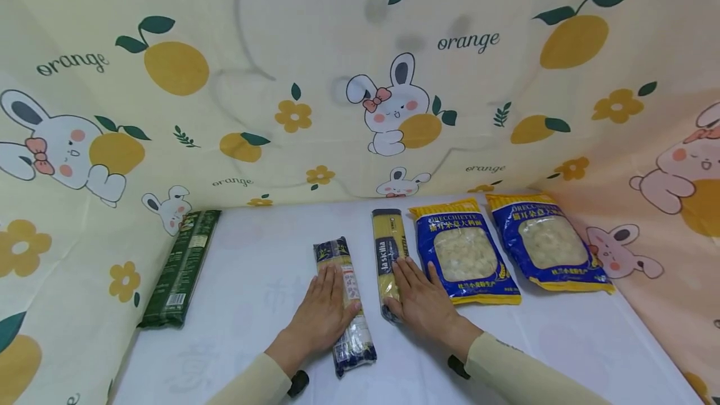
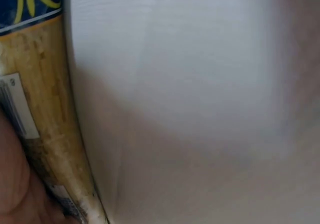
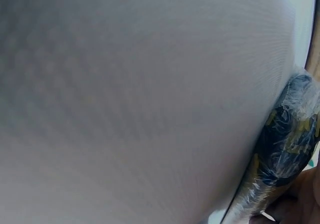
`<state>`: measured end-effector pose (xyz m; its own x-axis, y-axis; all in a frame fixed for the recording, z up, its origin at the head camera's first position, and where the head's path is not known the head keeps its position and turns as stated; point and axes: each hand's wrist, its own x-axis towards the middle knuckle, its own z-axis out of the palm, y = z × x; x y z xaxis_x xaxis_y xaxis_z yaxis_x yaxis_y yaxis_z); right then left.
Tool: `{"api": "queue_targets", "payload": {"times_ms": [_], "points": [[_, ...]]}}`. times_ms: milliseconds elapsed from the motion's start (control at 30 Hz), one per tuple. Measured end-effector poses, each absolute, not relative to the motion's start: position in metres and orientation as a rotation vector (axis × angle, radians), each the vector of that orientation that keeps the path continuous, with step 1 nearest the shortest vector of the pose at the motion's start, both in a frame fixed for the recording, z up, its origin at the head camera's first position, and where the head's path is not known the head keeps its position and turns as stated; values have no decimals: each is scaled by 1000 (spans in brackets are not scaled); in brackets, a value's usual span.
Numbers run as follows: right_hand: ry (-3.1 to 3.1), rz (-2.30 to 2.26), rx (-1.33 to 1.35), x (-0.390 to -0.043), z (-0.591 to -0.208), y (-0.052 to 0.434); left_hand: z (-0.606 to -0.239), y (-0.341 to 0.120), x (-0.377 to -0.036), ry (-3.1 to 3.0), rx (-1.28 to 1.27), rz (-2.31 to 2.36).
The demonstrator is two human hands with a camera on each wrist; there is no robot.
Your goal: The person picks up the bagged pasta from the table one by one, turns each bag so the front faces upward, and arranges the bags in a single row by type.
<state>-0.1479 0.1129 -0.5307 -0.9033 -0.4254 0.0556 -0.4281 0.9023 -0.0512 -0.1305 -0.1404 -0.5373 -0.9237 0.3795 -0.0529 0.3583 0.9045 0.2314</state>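
Two hands lie flat on a white table (image 1: 253,280), each on a packet of dry spaghetti; the left hand (image 1: 323,311), fingers straight and together, rests palm-down on a blue-ended spaghetti packet (image 1: 344,305) that runs lengthwise toward the person, its near end just past the wrist; the right hand (image 1: 419,299), fingers slightly spread, presses on the near half of a yellow "la sicilia" packet (image 1: 388,249) lying just beside the first; right of that hand, two blue-and-yellow orecchiette bags (image 1: 464,252) (image 1: 545,242) lie flat side by side; well apart on the left edge, a dark green pasta packet (image 1: 182,267) lies along a curtain (image 1: 360,80) printed with rabbits and oranges, which encloses the table behind and at both sides.
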Motion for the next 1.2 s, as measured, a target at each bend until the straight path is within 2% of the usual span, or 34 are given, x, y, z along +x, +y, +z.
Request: {"api": "queue_targets", "payload": {"times_ms": [367, 567, 833, 1033, 1200], "points": [[-2990, 103, 669, -144, -522, 115, -535, -141, -134, 2962, 573, 413], [-2814, 151, 660, -119, -508, 105, -525, -149, -142, 3018, 610, 293], [-2801, 137, 805, -77, -513, 76, -507, -147, -190, 3165, 626, 240], [-2817, 81, 753, -72, -518, 60, -515, -144, -234, 3189, 501, 146], [-2874, 124, 730, -72, -520, 55, -516, -138, -247, 3131, 334, 110]]}}
